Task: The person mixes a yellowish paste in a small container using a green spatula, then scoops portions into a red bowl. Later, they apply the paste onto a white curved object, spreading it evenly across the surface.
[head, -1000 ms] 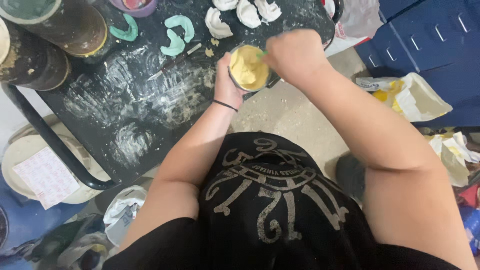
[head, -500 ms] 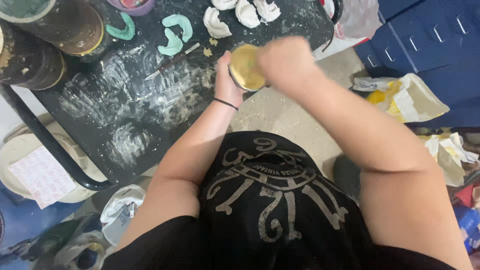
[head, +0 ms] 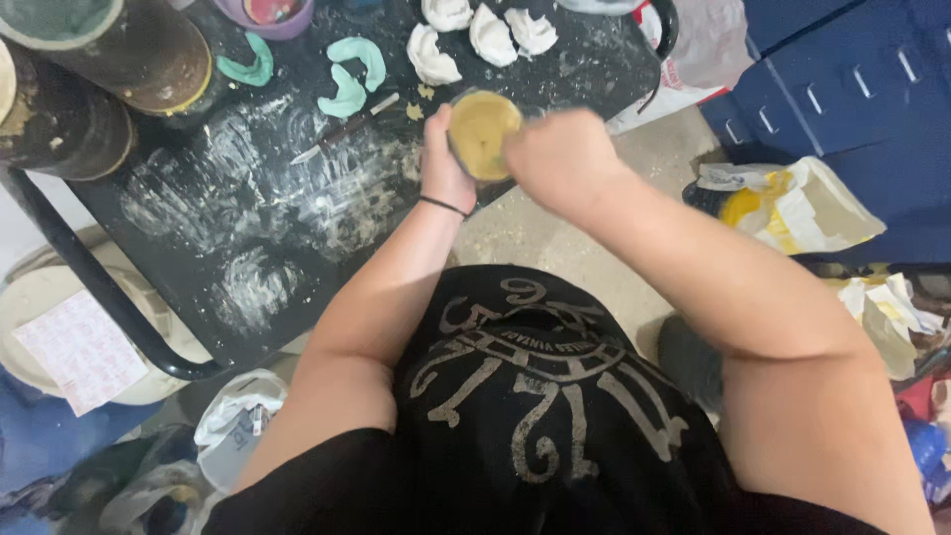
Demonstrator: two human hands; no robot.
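a small round cup (head: 482,134) of yellow paste is held at the near edge of the black table (head: 248,218). the left hand (head: 443,159) is wrapped around its side. the right hand (head: 557,159) is closed into a fist just beside the rim; its contents cannot be seen. white lumps (head: 475,32) and a knife (head: 345,129) lie nearby.

A craft workshop: powder-smeared black worktable (head: 248,238), moulded clay pieces (head: 490,33).

The person wears a black short-sleeved shirt (head: 535,416) with a faded, pale circular print across the chest, both forearms bare, and a thin dark band (head: 443,205) circling the wrist just below the left hand (head: 443,163).
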